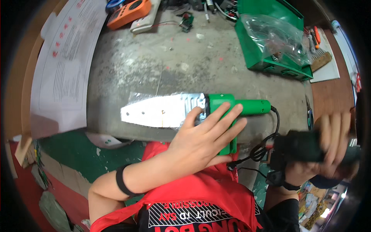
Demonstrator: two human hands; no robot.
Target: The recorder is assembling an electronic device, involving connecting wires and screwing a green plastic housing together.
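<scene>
A green plastic-pipe welder (253,107) lies across the near part of the grey table. Its flat silver heating plate (154,113), drilled with small holes and partly in clear plastic film, points left. My left hand (201,135) lies over the green body where it meets the plate, fingers spread across it and thumb at its near side, holding it steady. At the right, my right hand (334,143) is wrapped round a dark handheld power tool (303,147). Motion blurs that tool, so its exact kind is unclear. A black cord (277,120) runs from the welder's handle, coiled near the table edge.
An open green case (251,50) with clear plastic film stands at the back right. Beside it are a brush (321,61) and hand tools. Printed sheets (63,69) cover the left side. An orange meter (129,13) lies at the back; pliers (309,112) rest at the right edge.
</scene>
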